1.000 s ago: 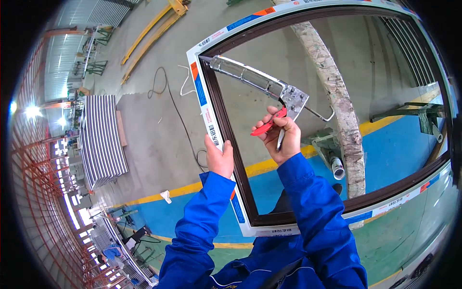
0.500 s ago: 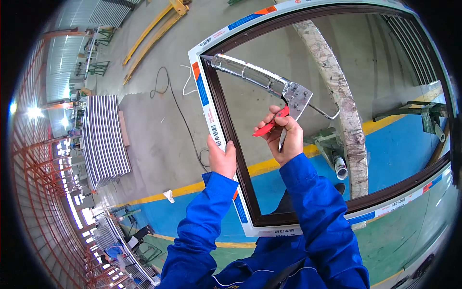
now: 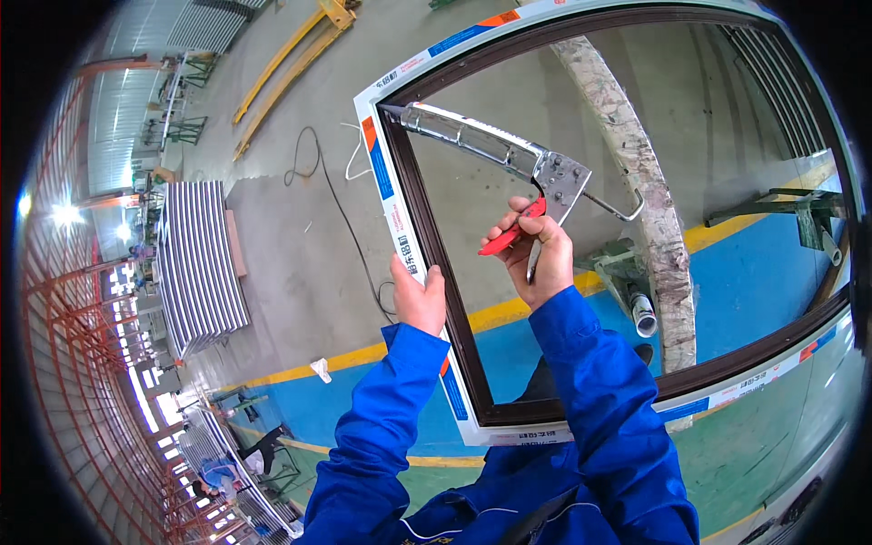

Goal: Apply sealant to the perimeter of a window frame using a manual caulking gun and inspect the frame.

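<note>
A large rectangular window frame [image 3: 438, 263], dark brown inside with white printed film on its outer faces, lies in front of me. Around its left side bar my left hand [image 3: 421, 297] is closed, thumb on top. My right hand [image 3: 536, 254] grips a caulking gun [image 3: 481, 143] by its handle, fingers wrapped over the red trigger [image 3: 513, 233]. The gun's silvery barrel slants up to the left, and its nozzle tip [image 3: 391, 110] meets the inner far-left corner of the frame. Its bent rod points right, over the frame's opening.
Below the opening runs a scuffed pale beam [image 3: 636, 154], beside a green metal stand [image 3: 618, 277]. Stacked striped profiles [image 3: 200, 263] lie on the left. A dark cable [image 3: 341, 218] trails over the grey floor; yellow bars [image 3: 282, 73] lie beyond. Another person [image 3: 218, 474] is at the lower left.
My hands, the gun and the frame hold almost the same positions. At the lower left, the distant person has shifted slightly.
</note>
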`<state>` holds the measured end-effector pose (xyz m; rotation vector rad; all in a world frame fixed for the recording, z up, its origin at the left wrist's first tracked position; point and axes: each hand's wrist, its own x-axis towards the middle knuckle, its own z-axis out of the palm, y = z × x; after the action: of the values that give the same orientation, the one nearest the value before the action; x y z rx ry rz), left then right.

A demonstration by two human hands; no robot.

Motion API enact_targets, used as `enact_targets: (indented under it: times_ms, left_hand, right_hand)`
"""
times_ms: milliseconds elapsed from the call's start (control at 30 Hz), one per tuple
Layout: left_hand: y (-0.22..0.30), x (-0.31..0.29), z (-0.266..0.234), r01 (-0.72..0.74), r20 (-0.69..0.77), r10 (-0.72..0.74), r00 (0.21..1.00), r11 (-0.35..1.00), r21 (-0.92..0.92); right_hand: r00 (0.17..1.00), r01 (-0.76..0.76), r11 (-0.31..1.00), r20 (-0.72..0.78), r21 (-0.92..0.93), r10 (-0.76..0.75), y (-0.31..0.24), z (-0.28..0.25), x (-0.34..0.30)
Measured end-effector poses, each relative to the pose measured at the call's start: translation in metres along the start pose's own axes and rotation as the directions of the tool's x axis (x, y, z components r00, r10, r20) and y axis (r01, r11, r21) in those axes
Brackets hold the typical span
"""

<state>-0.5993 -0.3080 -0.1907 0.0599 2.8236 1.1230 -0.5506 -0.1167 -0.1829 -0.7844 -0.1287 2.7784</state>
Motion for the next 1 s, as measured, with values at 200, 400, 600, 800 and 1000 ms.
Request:
enact_targets:
  times_ms: [200, 400, 600, 800, 1000]
  left_hand:
    - [0.000, 0.000, 0.001, -0.024, -0.013, 0.024, 1.000, 1.000, 0.010]
    - [0.001, 0.001, -0.001, -0.014, 0.019, 0.015, 1.000, 0.999, -0.049]
    - [-0.001, 0.001, -0.001, -0.024, 0.008, 0.024, 1.000, 1.000, -0.015]
    - [0.008, -0.001, -0.001, -0.020, -0.010, 0.019, 1.000, 1.000, -0.015]
    - [0.012, -0.002, -0.001, 0.016, -0.003, -0.016, 1.000, 0.999, -0.031]
  right_hand:
    - [1.000, 0.006, 1.000, 0.015, -0.008, -0.006, -0.001, -0.003, 0.000]
    - [1.000, 0.008, 0.999, 0.015, -0.036, -0.008, -0.003, -0.004, -0.003]
    - [1.000, 0.017, 0.998, -0.003, -0.060, -0.017, -0.005, -0.004, -0.005]
    - [1.000, 0.015, 0.998, 0.000, -0.068, -0.015, -0.004, -0.003, -0.002]
    - [0.999, 0.035, 0.992, -0.018, -0.123, -0.038, -0.006, 0.004, 0.000]
